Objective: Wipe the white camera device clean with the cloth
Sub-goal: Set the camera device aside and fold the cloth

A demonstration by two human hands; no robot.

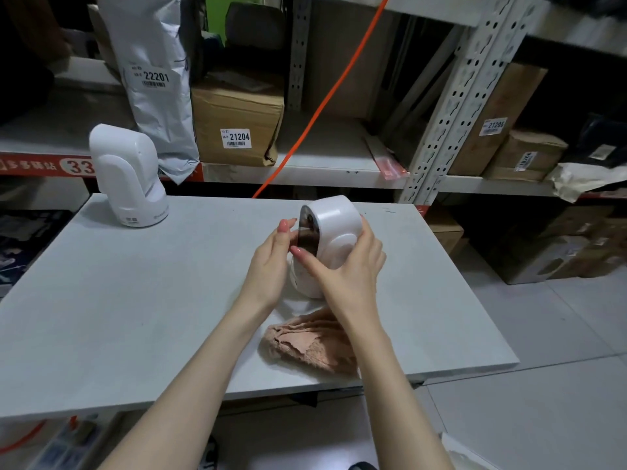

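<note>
The right hand (346, 266) covers the white camera (334, 228) base and part of the pink cloth (305, 344). At the upper left, the grey bag (152, 79) runs past the frame's top edge.

The camera device (334, 232) I hold is glossy white with a dark, near-black front panel, and a second white camera (127, 174) stands on the pale grey table (135, 300). My fingernails are painted pink, close to the dusty pink of the fuzzy cloth (312, 344). Behind, an orange cable (325, 100) crosses brown cardboard boxes (237, 120) bearing white labels with black numbers.
</note>
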